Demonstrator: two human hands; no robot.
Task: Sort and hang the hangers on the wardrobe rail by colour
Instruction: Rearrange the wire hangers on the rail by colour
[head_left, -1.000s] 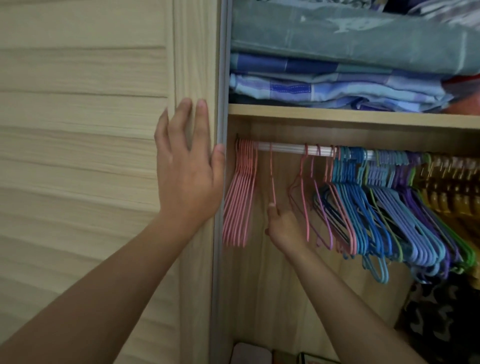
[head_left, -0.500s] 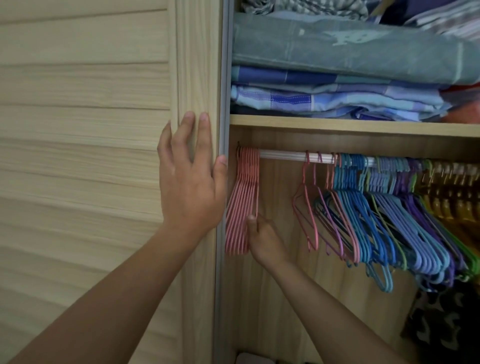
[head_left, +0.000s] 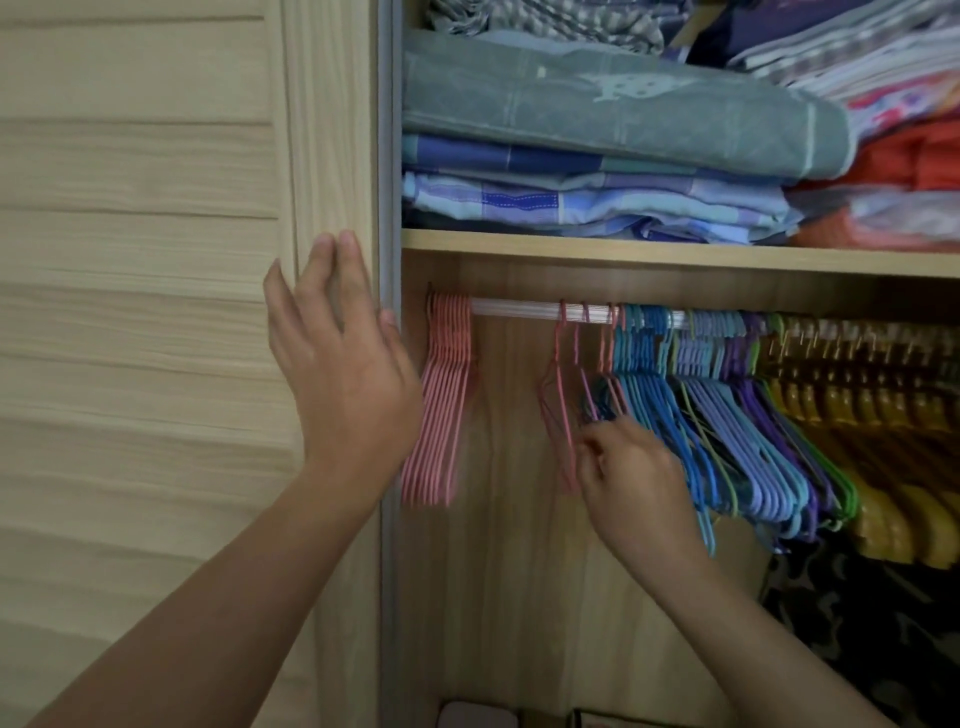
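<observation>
A white wardrobe rail (head_left: 524, 308) runs under the shelf. A tight bunch of pink hangers (head_left: 441, 400) hangs at its far left end. Further right hang two or three loose pink hangers (head_left: 558, 395), then packed blue hangers (head_left: 670, 415), lilac and purple hangers (head_left: 763, 431), a green one and wooden yellow hangers (head_left: 883, 415). My right hand (head_left: 631, 473) is at the lower part of the loose pink hangers, fingers curled at their wires. My left hand (head_left: 343, 364) rests flat on the wardrobe door (head_left: 156, 312), fingers straight.
Folded blankets and sheets (head_left: 597, 140) are stacked on the shelf (head_left: 675, 254) above the rail. Dark patterned cloth (head_left: 872, 623) lies at the lower right. Small boxes show at the wardrobe floor. A stretch of bare rail lies between the pink bunch and the loose pink hangers.
My right hand left the pink bunch on the left and moved right to the loose pink hangers. The hanger it slid over now sits with the bunch. My left hand shifted slightly.
</observation>
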